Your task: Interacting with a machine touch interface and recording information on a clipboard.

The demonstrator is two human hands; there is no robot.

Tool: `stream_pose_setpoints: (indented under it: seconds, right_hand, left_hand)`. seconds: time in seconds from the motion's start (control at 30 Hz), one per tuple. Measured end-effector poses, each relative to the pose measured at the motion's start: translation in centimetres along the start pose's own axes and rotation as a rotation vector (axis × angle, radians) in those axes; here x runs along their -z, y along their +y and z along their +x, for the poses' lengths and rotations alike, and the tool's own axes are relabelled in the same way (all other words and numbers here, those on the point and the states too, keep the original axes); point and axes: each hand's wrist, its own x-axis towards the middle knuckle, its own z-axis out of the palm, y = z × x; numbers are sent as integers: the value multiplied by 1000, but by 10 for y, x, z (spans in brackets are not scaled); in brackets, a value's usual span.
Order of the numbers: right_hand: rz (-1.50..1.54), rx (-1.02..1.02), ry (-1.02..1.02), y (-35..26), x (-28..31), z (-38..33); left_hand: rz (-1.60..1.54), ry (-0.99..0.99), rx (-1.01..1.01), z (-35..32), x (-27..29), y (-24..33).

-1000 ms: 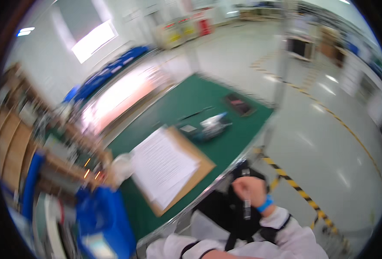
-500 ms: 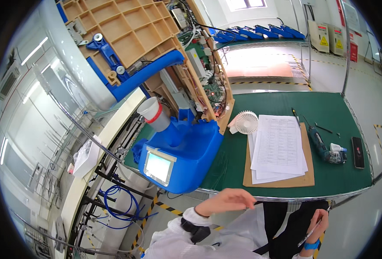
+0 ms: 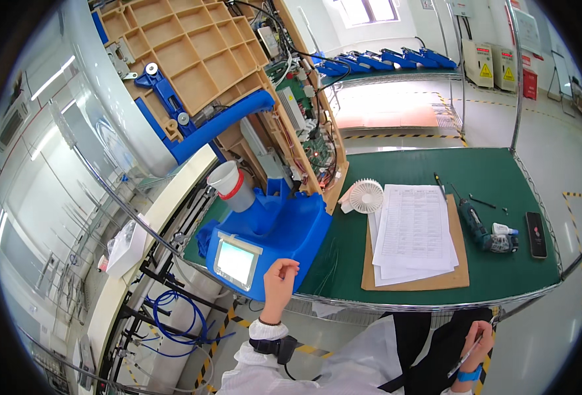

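The green desk [image 3: 429, 164] fills the middle and right of the frame, with a shiny metal edge, and the pale floor [image 3: 548, 145] behind it has yellow and black tape [image 3: 396, 135] on it. At the top right are two tall boxy cabinets [image 3: 478, 62] with yellow signs, a red box [image 3: 530, 84] just beside them, and a window [image 3: 370, 10] at the top. Blue parts [image 3: 390, 59] lie in a row on a far shelf. The upper left has a big wooden frame [image 3: 192, 59] split into little squares, with a blue arm piece [image 3: 166, 99] across it. A see-through cup [image 3: 232, 186] with a red band leans in the big blue case [image 3: 291, 237], left of the middle; I cannot tell what is in the cup. Farther left, a white box [image 3: 126, 253] has clear plastic stuff in it. The left hand [image 3: 280, 280] is in front of the blue case, right of its bright screen [image 3: 237, 262], with its fingers bent in and narrow; I cannot tell if it touches the case. The right hand [image 3: 478, 339], at the lower right, has its fingers around a thin stick [image 3: 462, 359], tilted and away from the desk top
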Motion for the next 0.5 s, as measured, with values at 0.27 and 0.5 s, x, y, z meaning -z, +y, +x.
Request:
stream_pose_setpoints:
  seconds: [0.27,0.5]
  right_hand:
    - [37,-26,28,3,-1,-2]
    - [-26,57,55,8,-3,-3]
  left_hand:
    - [91,11,21,5,5,-16]
    - [103,13,-61,2,5,-23]
